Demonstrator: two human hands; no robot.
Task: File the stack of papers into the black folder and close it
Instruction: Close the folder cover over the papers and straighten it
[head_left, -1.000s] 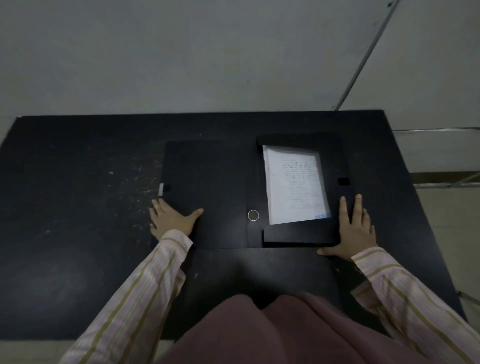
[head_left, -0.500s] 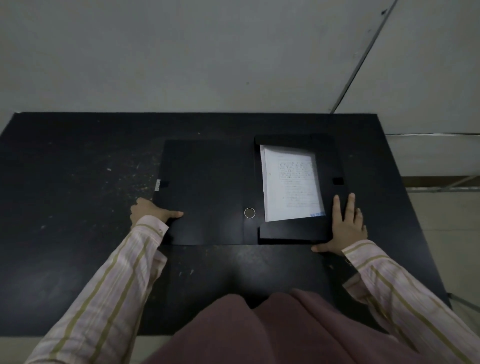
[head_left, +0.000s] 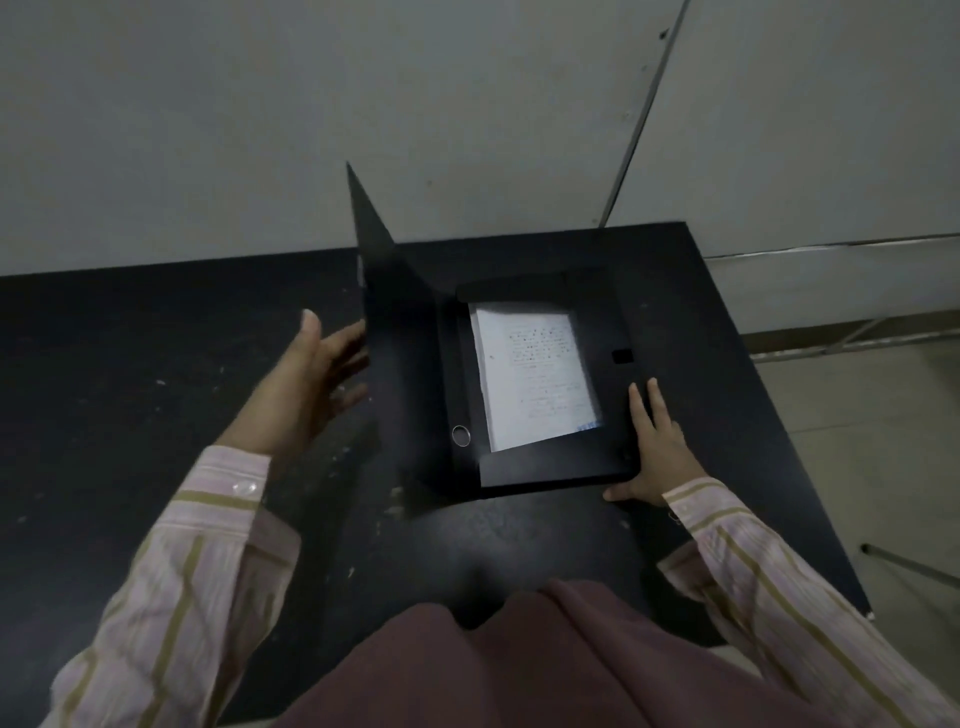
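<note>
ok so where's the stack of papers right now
In the head view, the stack of papers lies inside the open black folder, right of centre on the table, just left of the right hand.

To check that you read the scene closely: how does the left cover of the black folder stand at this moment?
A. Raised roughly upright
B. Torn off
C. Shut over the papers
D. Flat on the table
A: the cover stands roughly upright against the open left hand, while the papers lie uncovered in the folder's right half.
</note>
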